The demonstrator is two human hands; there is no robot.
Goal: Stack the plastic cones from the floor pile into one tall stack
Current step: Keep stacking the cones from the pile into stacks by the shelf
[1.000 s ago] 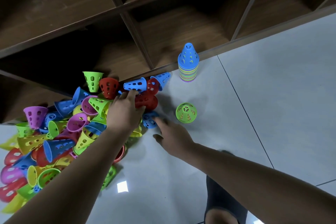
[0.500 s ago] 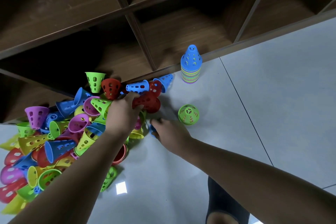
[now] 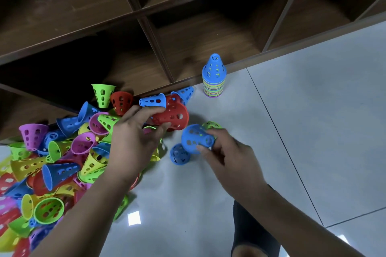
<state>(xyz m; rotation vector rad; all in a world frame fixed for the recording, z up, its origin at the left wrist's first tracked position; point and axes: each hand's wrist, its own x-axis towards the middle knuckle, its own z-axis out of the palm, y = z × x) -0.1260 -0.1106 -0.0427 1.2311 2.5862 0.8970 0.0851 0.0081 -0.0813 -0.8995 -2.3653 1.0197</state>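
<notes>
A pile of perforated plastic cones (image 3: 60, 160) in many colours covers the floor at the left. A stack of cones (image 3: 213, 81) topped by a blue one stands upright by the shelf's base. My left hand (image 3: 133, 140) grips a red cone (image 3: 173, 118) lifted at the pile's right edge. My right hand (image 3: 221, 152) holds a blue cone (image 3: 195, 139) by its narrow end, just right of the red one. Another blue cone (image 3: 179, 154) rests on the floor below it. A green cone (image 3: 212, 125) peeks out behind my right hand.
A dark wooden shelf unit (image 3: 188, 27) with open compartments runs along the back. Pale floor tiles (image 3: 313, 131) spread to the right. My foot in a dark sock (image 3: 254, 240) is at the bottom.
My left hand has lifted a red cone out of the pile. My right hand has picked a blue cone up off the floor and raised it.
</notes>
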